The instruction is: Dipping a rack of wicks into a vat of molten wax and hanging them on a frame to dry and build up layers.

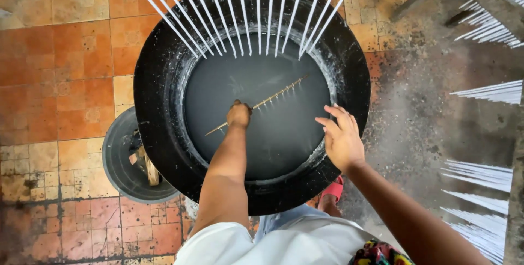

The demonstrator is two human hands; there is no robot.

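A big round black basin (164, 96) stands in front of me, filled with a dark grey liquid (256, 128). My left hand (238, 115) is closed around a thin wooden bar (267, 101) held low over the liquid; small pegs or stubs run along the bar. A row of white sticks (245, 8) fans down from above, their tips ending just over the liquid. My right hand (341, 137) hovers over the basin's right inner rim with fingers spread, holding nothing.
A smaller dark bucket (123, 167) with wooden pieces inside sits at the basin's lower left on orange floor tiles. Bundles of white sticks (480, 177) hang on a rack at the right. A red sandal (333, 188) shows under the basin.
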